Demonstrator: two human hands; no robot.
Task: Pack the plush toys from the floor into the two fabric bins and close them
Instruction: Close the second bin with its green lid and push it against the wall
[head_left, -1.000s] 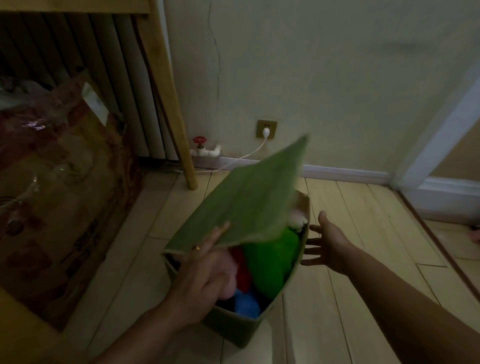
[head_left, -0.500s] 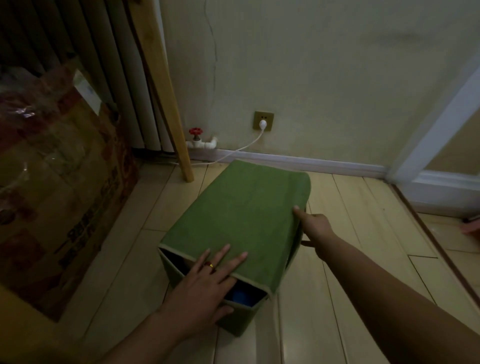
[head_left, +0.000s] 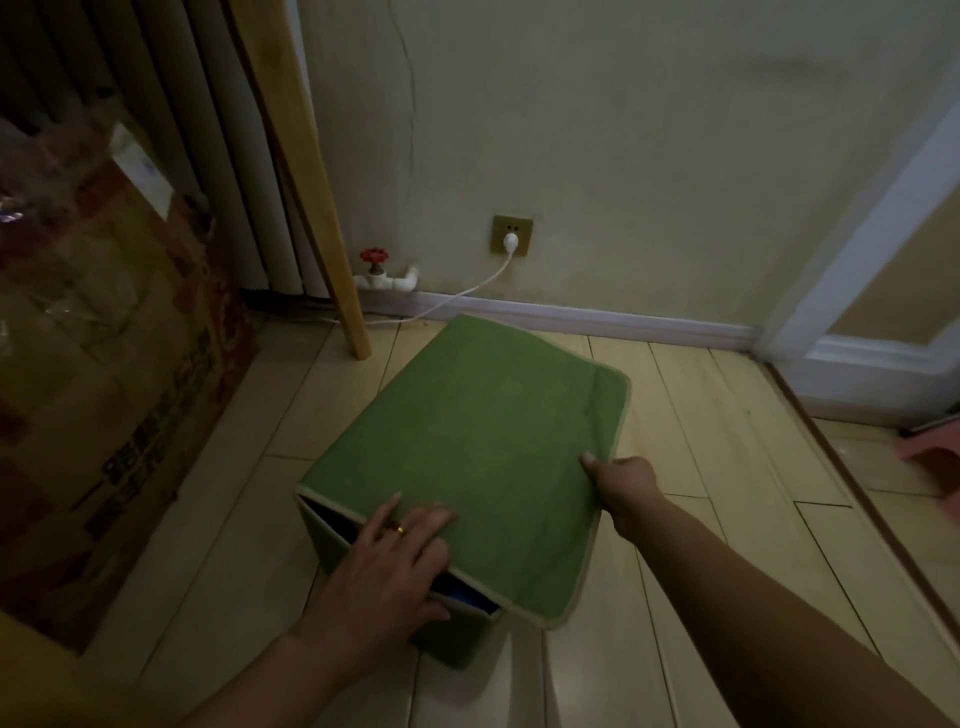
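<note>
Far to the left of my left hand (head_left: 387, 564) stands a big cardboard box (head_left: 109, 374) wrapped in clear film, with a radiator (head_left: 171, 119) behind it. My left hand lies nearly flat, fingers spread and lightly bent, on the near left corner of the green lid (head_left: 470, 457), gripping nothing; its thumb reaches over the front edge of the green fabric bin (head_left: 457, 636). Just under that hand a gap shows a bit of blue plush (head_left: 465, 597) inside (the lid is not fully down there). Beyond my hands, a wooden leg (head_left: 317, 208), a red valve (head_left: 374, 255) and a wall socket (head_left: 512, 235) sit by the wall. My right hand (head_left: 623, 480) pinches the lid's right edge, thumb on top, fingers curled beneath. The bin rests on the wooden floor (head_left: 727, 519).
</note>
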